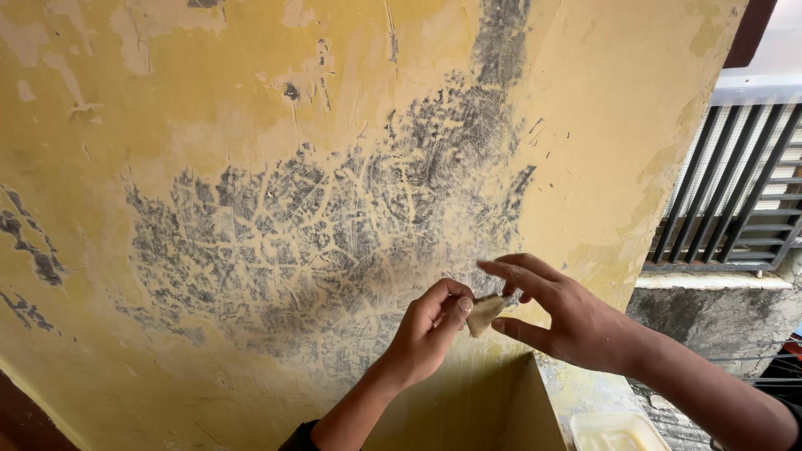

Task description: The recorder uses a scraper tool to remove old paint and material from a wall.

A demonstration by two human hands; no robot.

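Observation:
A yellow wall (251,150) with scraped paint and a large grey cracked patch (334,225) fills the view. In front of its lower right part, my left hand (426,330) pinches a small worn, beige piece of sandpaper (484,315) between thumb and fingers. My right hand (560,313) comes in from the right with its fingers spread, and its fingertips touch the same piece from the other side. Both hands hover close to the wall, just below the grey patch.
The wall ends in a corner edge (535,392) below the hands. A pale plastic tub (614,430) sits at the bottom right on a rough grey ledge (710,317). A dark barred window grille (743,192) stands at the right.

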